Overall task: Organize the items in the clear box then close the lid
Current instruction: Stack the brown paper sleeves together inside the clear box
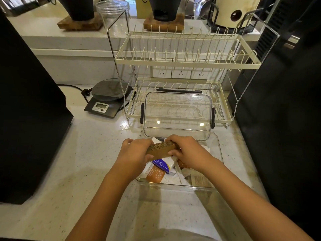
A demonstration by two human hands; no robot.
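Hands meet over the clear box (219, 152): left hand (134, 154) and right hand (188, 151) each grip one end of a brown cardboard stack (162, 149), its long axis running left to right, above loose packets (157, 171) inside. Speckled pale counter (86, 162) carries the box. Behind it the clear lid (178, 110) leans upright against a cream dish rack (187, 49); a kitchen scale (108, 97) sits to the left.

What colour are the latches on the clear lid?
Black latches on the lid, clearest in the head view.
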